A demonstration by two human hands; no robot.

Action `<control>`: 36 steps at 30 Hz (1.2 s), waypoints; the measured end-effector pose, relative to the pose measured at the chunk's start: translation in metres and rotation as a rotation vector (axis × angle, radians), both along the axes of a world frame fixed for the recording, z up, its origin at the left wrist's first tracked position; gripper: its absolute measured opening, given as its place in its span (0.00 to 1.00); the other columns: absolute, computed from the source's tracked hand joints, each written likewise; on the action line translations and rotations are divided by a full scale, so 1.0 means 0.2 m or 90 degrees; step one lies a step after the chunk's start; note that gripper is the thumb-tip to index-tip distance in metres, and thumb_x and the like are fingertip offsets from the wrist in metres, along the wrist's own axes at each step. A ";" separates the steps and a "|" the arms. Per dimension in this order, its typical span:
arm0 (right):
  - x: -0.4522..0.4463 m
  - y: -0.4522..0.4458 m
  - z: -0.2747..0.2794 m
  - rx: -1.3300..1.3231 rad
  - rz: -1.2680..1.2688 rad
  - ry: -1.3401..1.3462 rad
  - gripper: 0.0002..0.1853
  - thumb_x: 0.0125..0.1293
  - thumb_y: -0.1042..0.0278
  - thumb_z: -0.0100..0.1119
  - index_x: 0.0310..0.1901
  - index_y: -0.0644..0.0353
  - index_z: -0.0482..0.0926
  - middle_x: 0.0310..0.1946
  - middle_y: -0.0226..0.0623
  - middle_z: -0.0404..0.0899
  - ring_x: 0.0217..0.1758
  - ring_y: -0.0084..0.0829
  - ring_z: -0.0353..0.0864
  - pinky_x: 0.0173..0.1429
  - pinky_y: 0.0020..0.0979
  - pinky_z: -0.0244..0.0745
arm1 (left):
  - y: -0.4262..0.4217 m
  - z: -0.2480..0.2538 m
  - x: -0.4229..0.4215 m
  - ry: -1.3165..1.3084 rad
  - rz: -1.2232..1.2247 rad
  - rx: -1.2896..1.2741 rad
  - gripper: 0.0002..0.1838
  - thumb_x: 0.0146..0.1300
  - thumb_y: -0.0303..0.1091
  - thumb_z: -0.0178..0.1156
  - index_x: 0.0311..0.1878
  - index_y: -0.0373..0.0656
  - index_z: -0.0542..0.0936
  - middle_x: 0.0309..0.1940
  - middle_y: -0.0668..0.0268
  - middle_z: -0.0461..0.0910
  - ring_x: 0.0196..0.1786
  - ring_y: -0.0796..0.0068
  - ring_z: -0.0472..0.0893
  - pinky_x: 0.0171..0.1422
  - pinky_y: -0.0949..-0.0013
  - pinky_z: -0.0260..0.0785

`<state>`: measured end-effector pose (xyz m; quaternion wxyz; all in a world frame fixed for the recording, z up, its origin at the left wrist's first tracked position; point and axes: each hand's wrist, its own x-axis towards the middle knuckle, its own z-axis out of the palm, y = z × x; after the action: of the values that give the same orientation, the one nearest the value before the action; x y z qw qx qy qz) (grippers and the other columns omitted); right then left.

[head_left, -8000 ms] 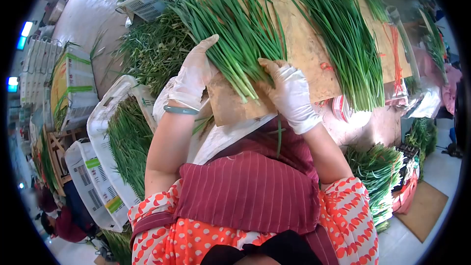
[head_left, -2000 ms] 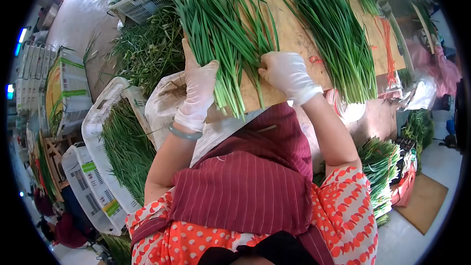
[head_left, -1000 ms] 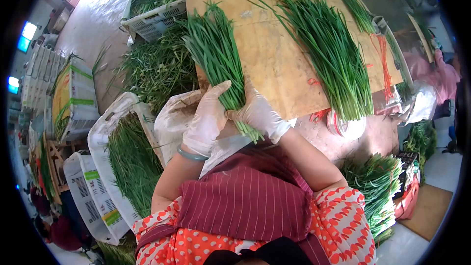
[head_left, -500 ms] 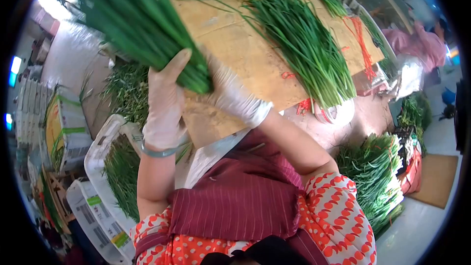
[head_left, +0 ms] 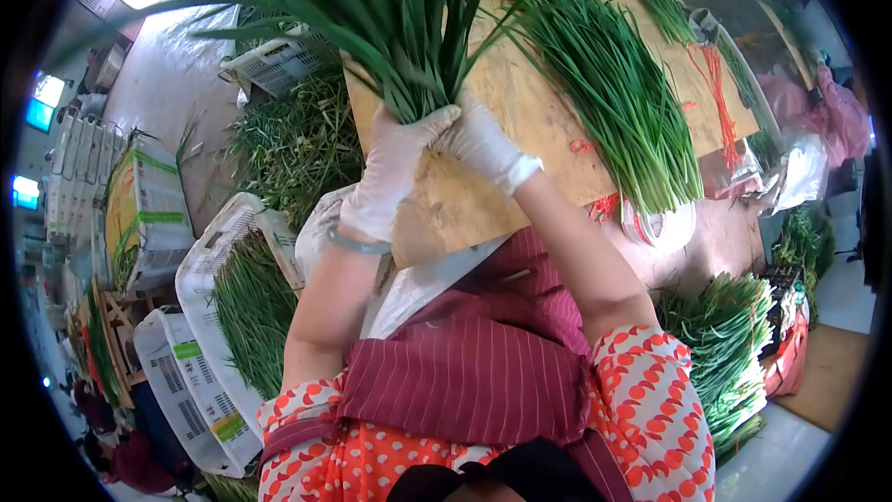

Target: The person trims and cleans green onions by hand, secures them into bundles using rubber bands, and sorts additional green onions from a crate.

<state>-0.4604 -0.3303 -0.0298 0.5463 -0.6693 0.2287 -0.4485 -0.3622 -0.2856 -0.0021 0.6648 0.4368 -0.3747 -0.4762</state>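
Leafy green bunch (head_left: 413, 46) gripped in both gloved hands, over the near-left part of the wooden board (head_left: 460, 214).
White crate (head_left: 206, 390) at left: printed characters, too small to read from here. Bunch's long axis runs away from the worker; tips fan out ahead and sideways, lower ends hidden. Left hand (head_left: 392, 156) and right hand (head_left: 478, 138) meet around its base, left thumb across; forearms converge.

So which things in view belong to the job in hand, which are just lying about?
In the job, by the look of it:
chive bunch, left hand and right hand at its base
wooden board
chive pile on it
red ties, likely

Probably just lying about:
stacked white crates
plastic bag
brown panel
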 end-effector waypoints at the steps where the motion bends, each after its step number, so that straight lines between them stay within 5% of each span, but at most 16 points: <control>1: 0.03 -0.03 -0.04 0.207 0.152 -0.228 0.26 0.60 0.77 0.56 0.60 0.61 0.61 0.52 0.33 0.70 0.53 0.26 0.70 0.52 0.28 0.73 | 0.00 -0.02 0.00 -0.001 -0.001 -0.002 0.18 0.48 0.20 0.67 0.45 0.35 0.76 0.38 0.68 0.80 0.40 0.79 0.78 0.46 0.75 0.71; 3: 0.04 -0.08 -0.06 0.399 0.306 -0.462 0.24 0.63 0.77 0.52 0.60 0.61 0.60 0.52 0.33 0.70 0.53 0.26 0.71 0.51 0.28 0.74 | -0.01 -0.02 0.01 -0.035 0.024 -0.021 0.18 0.49 0.20 0.67 0.45 0.36 0.76 0.38 0.68 0.79 0.41 0.79 0.77 0.47 0.75 0.70; 4: 0.03 -0.06 0.00 0.432 0.273 -0.388 0.34 0.57 0.70 0.60 0.62 0.65 0.55 0.51 0.40 0.70 0.53 0.33 0.72 0.54 0.32 0.71 | 0.00 0.00 0.00 -0.072 0.048 -0.015 0.19 0.48 0.21 0.67 0.45 0.37 0.76 0.39 0.69 0.79 0.40 0.79 0.77 0.47 0.75 0.70; 7: 0.03 -0.11 0.01 0.077 0.103 -0.019 0.46 0.50 0.64 0.67 0.65 0.69 0.48 0.47 0.53 0.72 0.49 0.46 0.75 0.53 0.38 0.71 | 0.00 0.05 -0.04 0.095 0.077 -0.026 0.22 0.50 0.21 0.66 0.50 0.42 0.74 0.44 0.69 0.77 0.44 0.77 0.76 0.52 0.73 0.69; 9: -0.11 0.00 0.27 -0.136 -0.068 0.428 0.48 0.47 0.67 0.66 0.65 0.69 0.47 0.44 0.58 0.73 0.48 0.51 0.75 0.49 0.40 0.72 | -0.03 0.04 -0.07 0.096 0.100 -0.082 0.20 0.54 0.25 0.64 0.51 0.45 0.73 0.44 0.68 0.77 0.45 0.73 0.77 0.54 0.69 0.69; 12: -0.22 0.07 0.22 -0.240 -0.115 0.587 0.45 0.48 0.66 0.64 0.66 0.65 0.50 0.36 0.58 0.74 0.37 0.51 0.78 0.41 0.40 0.74 | -0.02 -0.01 -0.11 0.462 0.028 0.145 0.16 0.59 0.32 0.60 0.52 0.46 0.73 0.47 0.65 0.76 0.49 0.66 0.75 0.59 0.62 0.67; 15: -0.25 0.15 0.00 -0.236 -0.086 0.737 0.42 0.49 0.72 0.58 0.66 0.65 0.49 0.33 0.55 0.74 0.34 0.50 0.78 0.36 0.42 0.75 | 0.01 -0.19 -0.17 0.504 0.048 0.298 0.14 0.61 0.33 0.58 0.50 0.42 0.72 0.47 0.64 0.76 0.48 0.66 0.75 0.57 0.63 0.68; 17: -0.23 0.18 -0.07 -0.243 -0.146 0.744 0.41 0.50 0.74 0.56 0.66 0.65 0.49 0.32 0.54 0.74 0.32 0.50 0.78 0.34 0.42 0.75 | -0.01 -0.27 -0.18 0.511 0.087 0.263 0.14 0.61 0.32 0.58 0.49 0.42 0.72 0.46 0.64 0.76 0.48 0.65 0.75 0.57 0.61 0.68; 23: -0.41 0.27 0.04 -0.246 -0.207 0.699 0.34 0.54 0.78 0.49 0.65 0.63 0.54 0.31 0.52 0.74 0.25 0.48 0.78 0.27 0.41 0.73 | -0.02 -0.13 -0.11 0.691 -0.115 0.286 0.14 0.59 0.34 0.61 0.46 0.40 0.74 0.42 0.60 0.77 0.45 0.63 0.77 0.54 0.58 0.71; 25: -0.50 0.29 0.07 -0.240 -0.218 0.665 0.33 0.54 0.79 0.48 0.65 0.63 0.54 0.30 0.51 0.74 0.24 0.48 0.77 0.27 0.41 0.73 | -0.08 -0.11 -0.12 0.625 -0.125 0.265 0.14 0.59 0.37 0.60 0.45 0.39 0.74 0.43 0.57 0.77 0.44 0.61 0.77 0.52 0.57 0.72; 28: -0.68 0.31 0.15 -0.183 -0.234 0.676 0.32 0.53 0.82 0.46 0.64 0.64 0.56 0.30 0.50 0.73 0.28 0.47 0.77 0.32 0.41 0.73 | -0.23 -0.02 -0.22 0.512 -0.098 0.206 0.16 0.61 0.36 0.57 0.48 0.37 0.72 0.45 0.55 0.77 0.48 0.59 0.77 0.55 0.53 0.71; 30: -0.82 0.25 0.18 -0.381 -0.401 0.582 0.34 0.57 0.79 0.44 0.67 0.57 0.50 0.39 0.52 0.74 0.35 0.48 0.79 0.36 0.43 0.75 | -0.36 0.16 -0.35 0.485 -0.149 0.168 0.17 0.61 0.35 0.57 0.50 0.37 0.71 0.46 0.55 0.76 0.49 0.58 0.76 0.58 0.50 0.69; 31: -0.88 0.26 0.29 -0.214 -0.377 0.676 0.33 0.57 0.82 0.43 0.66 0.54 0.52 0.40 0.52 0.73 0.36 0.48 0.78 0.37 0.44 0.74 | -0.44 0.24 -0.39 0.487 -0.189 0.160 0.17 0.61 0.35 0.58 0.50 0.37 0.70 0.46 0.55 0.76 0.50 0.57 0.76 0.59 0.49 0.68; 35: -1.14 0.17 0.35 -0.207 -0.563 0.533 0.29 0.59 0.75 0.53 0.63 0.57 0.60 0.47 0.50 0.76 0.46 0.47 0.78 0.45 0.37 0.72 | -0.68 0.59 -0.59 0.381 -0.165 0.043 0.21 0.57 0.31 0.62 0.53 0.39 0.71 0.51 0.58 0.75 0.54 0.58 0.74 0.62 0.53 0.65; 36: -1.17 0.18 0.43 -0.126 -0.585 0.625 0.29 0.61 0.68 0.54 0.64 0.57 0.59 0.47 0.51 0.76 0.46 0.48 0.78 0.45 0.40 0.72 | -0.73 0.55 -0.56 0.422 -0.320 -0.043 0.24 0.57 0.33 0.62 0.55 0.39 0.69 0.53 0.59 0.73 0.56 0.59 0.72 0.63 0.54 0.63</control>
<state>-0.6939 -0.2950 0.0570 0.0692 -0.6769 0.6695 -0.2980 -0.4743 -0.4325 0.1085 0.6266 0.1329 -0.2505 -0.7259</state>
